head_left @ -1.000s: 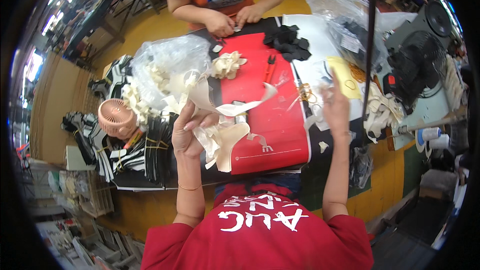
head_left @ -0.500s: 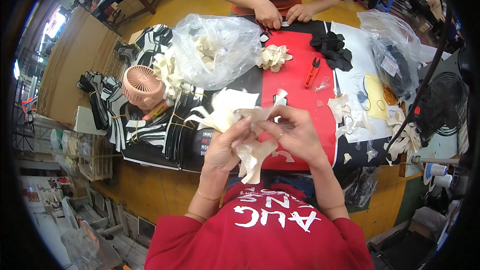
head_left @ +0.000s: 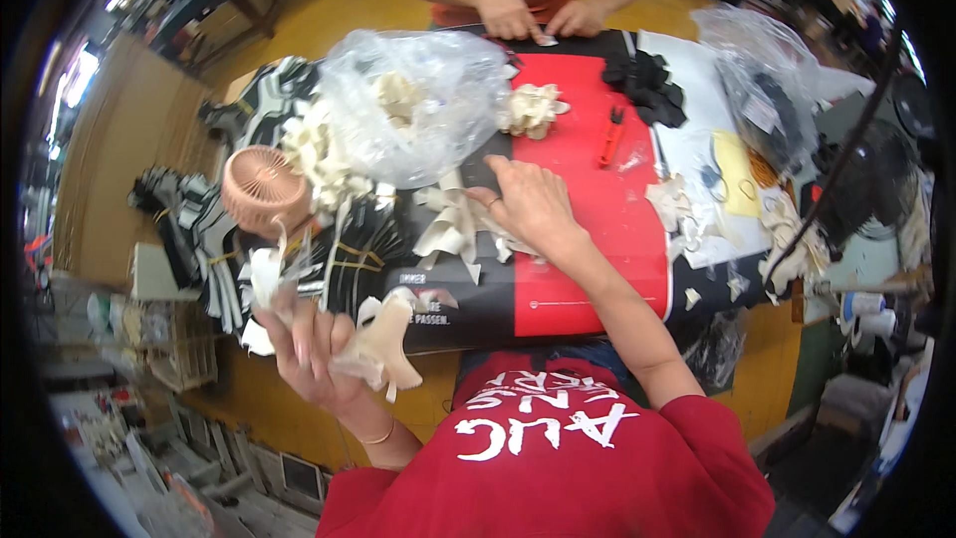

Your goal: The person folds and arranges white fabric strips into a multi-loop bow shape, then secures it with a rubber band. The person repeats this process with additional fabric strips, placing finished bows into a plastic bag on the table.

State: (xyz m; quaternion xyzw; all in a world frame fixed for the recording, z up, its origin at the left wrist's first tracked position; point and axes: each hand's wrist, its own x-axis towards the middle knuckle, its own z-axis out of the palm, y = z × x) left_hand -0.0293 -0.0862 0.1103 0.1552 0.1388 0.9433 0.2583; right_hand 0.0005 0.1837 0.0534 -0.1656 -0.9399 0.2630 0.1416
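Observation:
Off the near left edge of the table, my left hand (head_left: 317,354) holds cream cut pieces (head_left: 386,341) of thin, fabric-like material. One piece sticks up beyond the fingertips and others hang beside the thumb; motion blurs them. My right hand (head_left: 533,207) reaches over the middle of the table, palm down, with fingers stretched forward and thumb apart. Under and beside its thumb lie several loose cream pieces (head_left: 446,229) on the black part of the table cover. Part of that group is hidden by the hand.
A clear plastic bag (head_left: 413,105) of cream pieces lies beyond, beside a pink fan (head_left: 264,189) and banded black-and-white strips (head_left: 354,249). Red thread snips (head_left: 610,137) and black pieces (head_left: 645,88) lie to the right. Across the table, a co-worker's hands (head_left: 543,20) handle a small piece.
My hands have parted: the left swung left and toward me with cream pieces, the right moved forward. Loose cream pieces now lie on the table where my hands were. The view shifted slightly.

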